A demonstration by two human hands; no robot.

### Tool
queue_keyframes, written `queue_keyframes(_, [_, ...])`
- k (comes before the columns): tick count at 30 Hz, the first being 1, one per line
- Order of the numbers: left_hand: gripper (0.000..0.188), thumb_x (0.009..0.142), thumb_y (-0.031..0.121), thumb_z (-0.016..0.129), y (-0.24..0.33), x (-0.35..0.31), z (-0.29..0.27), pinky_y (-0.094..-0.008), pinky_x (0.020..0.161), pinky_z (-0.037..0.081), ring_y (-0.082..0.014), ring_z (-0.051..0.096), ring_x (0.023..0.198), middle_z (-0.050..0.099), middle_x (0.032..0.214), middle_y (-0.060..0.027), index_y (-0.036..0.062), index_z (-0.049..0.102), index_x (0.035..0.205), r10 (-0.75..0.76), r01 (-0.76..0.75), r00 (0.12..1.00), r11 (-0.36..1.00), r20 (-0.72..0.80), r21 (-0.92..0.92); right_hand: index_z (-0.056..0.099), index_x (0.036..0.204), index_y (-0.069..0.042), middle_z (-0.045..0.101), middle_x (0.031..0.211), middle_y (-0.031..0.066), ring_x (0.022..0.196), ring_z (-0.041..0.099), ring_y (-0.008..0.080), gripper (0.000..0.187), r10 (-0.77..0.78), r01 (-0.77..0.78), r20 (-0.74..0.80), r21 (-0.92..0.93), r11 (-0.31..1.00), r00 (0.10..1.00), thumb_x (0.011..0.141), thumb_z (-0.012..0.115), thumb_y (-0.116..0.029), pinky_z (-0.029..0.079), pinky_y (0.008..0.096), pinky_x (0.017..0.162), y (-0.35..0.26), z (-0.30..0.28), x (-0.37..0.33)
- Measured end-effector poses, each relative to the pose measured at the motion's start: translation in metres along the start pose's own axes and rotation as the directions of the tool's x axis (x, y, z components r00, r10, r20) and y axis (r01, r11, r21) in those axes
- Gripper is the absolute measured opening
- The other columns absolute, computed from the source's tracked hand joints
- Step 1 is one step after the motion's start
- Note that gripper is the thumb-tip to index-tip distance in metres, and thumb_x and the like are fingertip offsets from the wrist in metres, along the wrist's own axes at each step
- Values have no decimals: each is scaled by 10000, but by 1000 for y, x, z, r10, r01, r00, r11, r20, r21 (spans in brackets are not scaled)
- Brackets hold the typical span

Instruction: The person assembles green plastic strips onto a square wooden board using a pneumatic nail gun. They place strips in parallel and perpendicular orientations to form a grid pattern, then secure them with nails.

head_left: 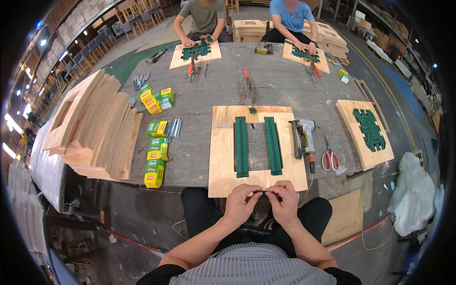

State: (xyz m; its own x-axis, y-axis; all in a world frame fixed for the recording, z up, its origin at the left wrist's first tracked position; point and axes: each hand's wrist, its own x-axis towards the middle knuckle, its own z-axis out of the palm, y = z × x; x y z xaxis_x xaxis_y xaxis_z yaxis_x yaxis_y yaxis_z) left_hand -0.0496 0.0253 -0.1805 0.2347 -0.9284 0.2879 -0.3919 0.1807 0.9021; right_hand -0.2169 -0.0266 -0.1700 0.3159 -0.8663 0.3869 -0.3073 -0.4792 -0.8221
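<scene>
Narrow dark green piece (pixel 263 191), mostly hidden by the fingers, is pinched between the thumb and fingertips of both the left hand (pixel 241 203) and the right hand (pixel 284 202), which nearly meet just off the near edge of the gray tabletop (pixel 190 104). Before them, a pale rectangular wooden panel (pixel 221 161) juts over that edge, with two long dark green ribbed straps (pixel 241 149) running side by side across its opening. A silver-gray pneumatic nailer (pixel 308 135) lies at the panel's right edge, and red-handled metal scissors (pixel 329 159) rest farther right, near the tabletop's near edge.
</scene>
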Motion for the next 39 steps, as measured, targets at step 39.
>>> queue_keyframes(39, [490,953,198,674,-111,173,20,-564,1178,338,-497,400,1412,542,1461,-190,6,566,1391,140,-163,987,880,85,446,763,983,-95,753,1026,166,1012,716,338,134,422,-75,364,-677,732,831,876,721,-165,559,444,888,162,105,325])
